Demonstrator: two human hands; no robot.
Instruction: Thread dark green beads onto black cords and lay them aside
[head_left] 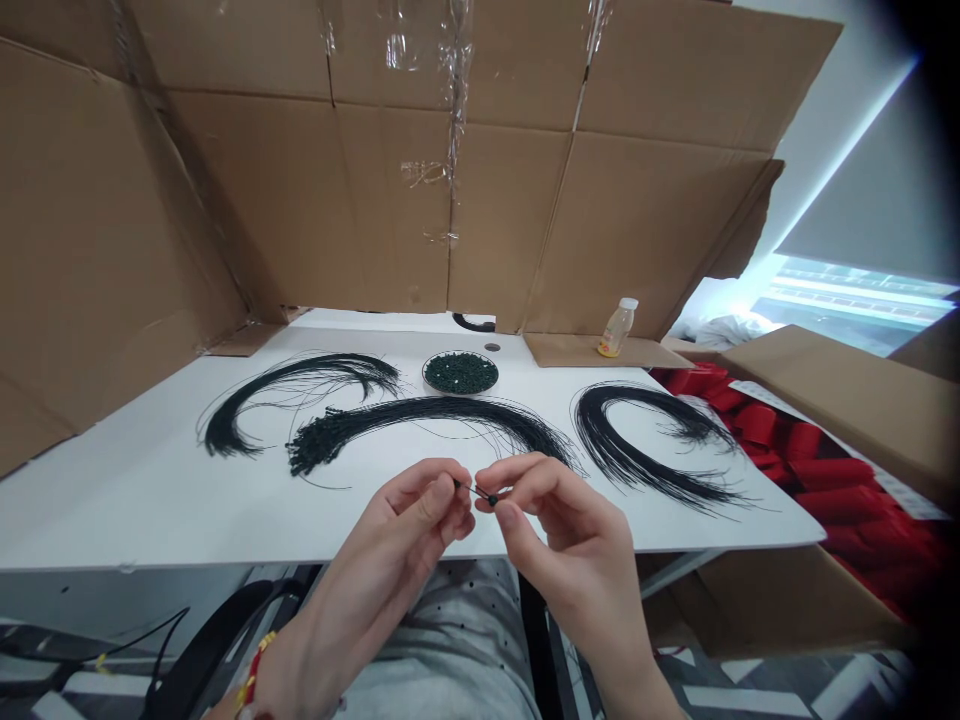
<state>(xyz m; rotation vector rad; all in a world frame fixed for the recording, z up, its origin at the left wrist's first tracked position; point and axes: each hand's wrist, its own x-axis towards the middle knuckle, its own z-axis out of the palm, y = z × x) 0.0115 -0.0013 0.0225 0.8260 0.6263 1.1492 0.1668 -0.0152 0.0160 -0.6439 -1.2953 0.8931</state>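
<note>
Over the table's front edge, both hands are raised close together in pinches. My left hand [416, 525] grips one end of a short stretch of thin dark cord [474, 490] between thumb and forefinger. At the cord's other end, the fingertips of my right hand [574, 525] close on a small dark bead [492, 499]. Just beyond the hands lies a bundle of black cords [442, 408], its left end thick with small dark pieces [319, 440]. Behind it stands a round dish [424, 378] heaped with dark green beads [461, 372].
Another curved cord bundle [236, 410] lies at left, and a third [607, 435] at right on the white table [187, 520]. Cardboard walls [375, 210] enclose the back and left. A small bottle [619, 328] stands at back right. Red rolls [832, 475] fill a box beside the table.
</note>
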